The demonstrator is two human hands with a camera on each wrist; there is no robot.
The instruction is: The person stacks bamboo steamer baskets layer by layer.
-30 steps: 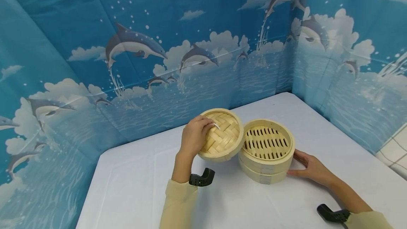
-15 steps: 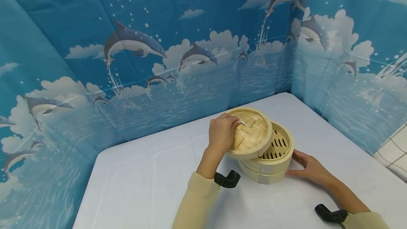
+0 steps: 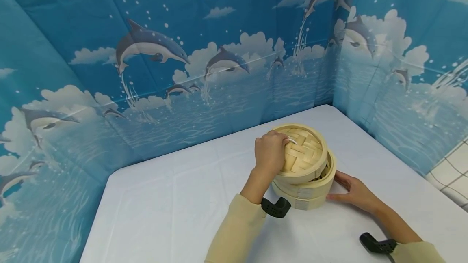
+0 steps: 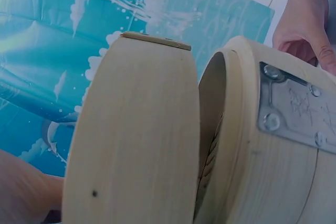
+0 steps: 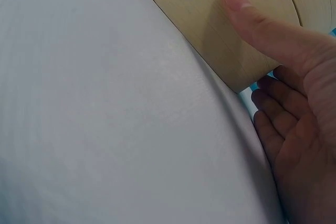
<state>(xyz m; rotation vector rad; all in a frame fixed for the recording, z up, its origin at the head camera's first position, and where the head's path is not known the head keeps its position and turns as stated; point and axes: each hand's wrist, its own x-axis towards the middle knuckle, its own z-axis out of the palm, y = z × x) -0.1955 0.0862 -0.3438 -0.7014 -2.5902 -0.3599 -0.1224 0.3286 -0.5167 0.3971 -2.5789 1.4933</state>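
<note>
My left hand [image 3: 269, 153] pinches the white loop handle on top of the woven bamboo lid [image 3: 305, 155]. The lid hangs tilted over the round bamboo steamer [image 3: 315, 192], shifted to the left and back, leaving a strip of slatted inside showing at the right. In the left wrist view, a wedge-shaped gap shows between the lid [image 4: 139, 129] and the steamer's rim [image 4: 236, 129]. At the steamer's right side, my right hand [image 3: 360, 194] holds the wall, thumb in front. The right wrist view shows the thumb [image 5: 262, 30] flat along the wall, the other fingers bent behind it.
The steamer has two stacked tiers and stands on a white-covered table [image 3: 164, 206]. A blue dolphin-print curtain [image 3: 164, 92] rises behind the table and along its right side. White tiles [image 3: 453, 173] show at the far right.
My left hand has carried the lid rightward, from beside the steamer to above it, covering most of the opening. The right hand stays at the steamer's side.
</note>
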